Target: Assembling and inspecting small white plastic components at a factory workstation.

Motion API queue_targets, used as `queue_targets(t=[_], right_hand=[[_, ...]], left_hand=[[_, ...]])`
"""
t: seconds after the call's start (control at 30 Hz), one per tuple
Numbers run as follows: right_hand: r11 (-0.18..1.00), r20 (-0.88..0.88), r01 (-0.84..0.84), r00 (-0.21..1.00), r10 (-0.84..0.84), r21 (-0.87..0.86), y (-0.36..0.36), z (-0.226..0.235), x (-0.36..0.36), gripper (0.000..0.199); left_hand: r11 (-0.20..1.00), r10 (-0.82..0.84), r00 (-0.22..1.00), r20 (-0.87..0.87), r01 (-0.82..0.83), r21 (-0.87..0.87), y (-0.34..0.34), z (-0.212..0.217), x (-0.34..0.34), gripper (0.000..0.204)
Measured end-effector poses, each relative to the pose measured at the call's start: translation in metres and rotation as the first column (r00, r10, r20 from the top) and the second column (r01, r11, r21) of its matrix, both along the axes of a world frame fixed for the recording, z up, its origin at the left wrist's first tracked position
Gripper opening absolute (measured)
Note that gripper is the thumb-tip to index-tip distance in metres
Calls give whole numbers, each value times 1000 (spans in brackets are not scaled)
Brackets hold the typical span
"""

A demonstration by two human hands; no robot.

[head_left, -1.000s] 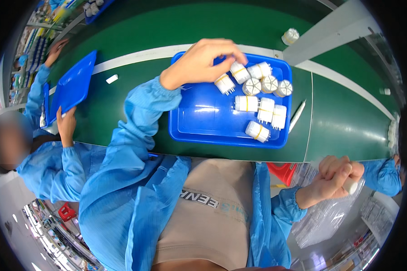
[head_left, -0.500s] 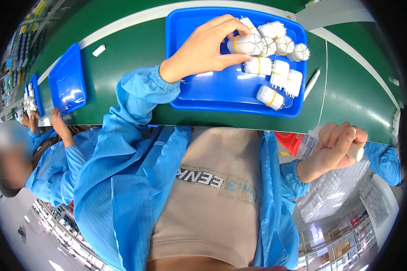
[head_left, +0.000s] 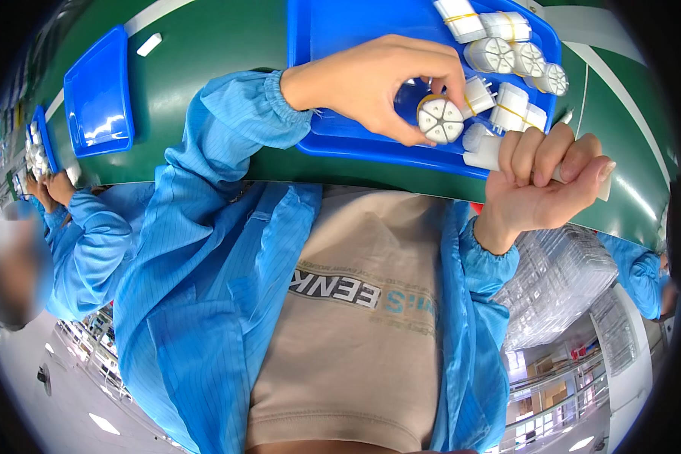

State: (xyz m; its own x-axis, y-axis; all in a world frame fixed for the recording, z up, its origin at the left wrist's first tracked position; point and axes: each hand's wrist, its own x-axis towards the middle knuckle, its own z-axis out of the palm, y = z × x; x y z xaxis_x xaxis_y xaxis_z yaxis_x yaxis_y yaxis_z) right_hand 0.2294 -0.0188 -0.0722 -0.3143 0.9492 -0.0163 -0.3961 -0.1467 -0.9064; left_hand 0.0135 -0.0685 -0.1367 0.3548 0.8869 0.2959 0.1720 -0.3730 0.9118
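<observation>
the left hand point(head_left: 374, 83) is curled over the near part of the blue tray point(head_left: 340, 30), its thumb and fingertips pinching a round white bundle point(head_left: 440, 119) bound with a yellow band, end face turned up toward the camera and lifted just above the tray's near rim. the right hand point(head_left: 541, 185) is clenched, fingers folded down over a white piece point(head_left: 483, 155) that pokes out on its left side (how much of it sits inside the fist cannot be seen), right against the tray's near right corner. more banded white bundles point(head_left: 507, 53) lie in the tray's far right part. half a second ago the left hand was still reaching among those bundles and the right hand hung low, well off the tray; now the two hands sit near each other. the tray's left half is bare blue, and the green belt point(head_left: 204, 53) lies open between it and a second blue tray point(head_left: 98, 91) to the left, where another person's hands point(head_left: 53, 189) work at the belt's edge.
</observation>
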Motion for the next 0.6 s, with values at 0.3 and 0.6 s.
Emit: queue_targets(t=[0.3,0.6], right_hand=[[994,78,13,997,-21,106,-5,-9,-17,45],[952,199,25,976,-88,304,-22,-28,-24,46]], left_hand=[[993,-119,992,42,119,2,-2,-12,0,43],[994,-92,978,-189,102,43,-5,-23,6,47]])
